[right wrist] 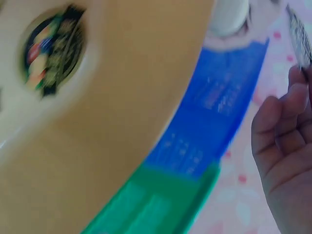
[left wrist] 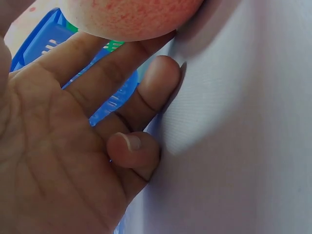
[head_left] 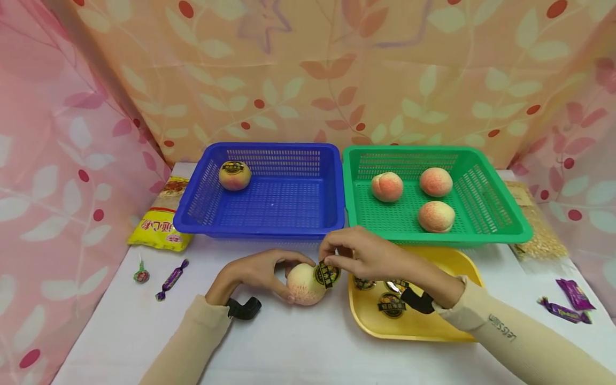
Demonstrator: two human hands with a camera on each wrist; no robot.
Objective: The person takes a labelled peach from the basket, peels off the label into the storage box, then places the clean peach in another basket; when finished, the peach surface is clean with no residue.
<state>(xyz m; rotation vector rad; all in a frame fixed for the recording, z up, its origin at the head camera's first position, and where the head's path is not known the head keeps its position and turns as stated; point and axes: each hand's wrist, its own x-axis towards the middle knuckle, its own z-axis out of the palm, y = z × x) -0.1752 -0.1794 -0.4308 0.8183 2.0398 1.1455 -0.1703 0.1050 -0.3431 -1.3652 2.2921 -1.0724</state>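
Note:
Near the front middle of the table, my left hand (head_left: 255, 270) holds a pale peach (head_left: 304, 291) between thumb and fingers. In the left wrist view, the peach's pink-speckled underside (left wrist: 136, 17) shows just beyond the fingers, close over the white cloth. My right hand (head_left: 361, 254) pinches a round black-and-gold sticker (head_left: 327, 275) by its edge; it overlaps the peach's right side in the head view. The right wrist view shows the sticker (right wrist: 298, 36) edge-on above the fingertips. Below the right forearm, a yellow tray (head_left: 423, 331) bears several similar stickers (head_left: 392, 305).
Behind the hands, a blue basket (head_left: 260, 233) contains one stickered peach (head_left: 235, 181). Beside it, a green basket (head_left: 481, 238) holds three plain peaches (head_left: 436, 217). A yellow packet (head_left: 161, 227), lollipop (head_left: 141, 275) and purple candy (head_left: 172, 279) lie left; a corn-coloured bag (head_left: 539, 230) and purple candies (head_left: 575, 294) right.

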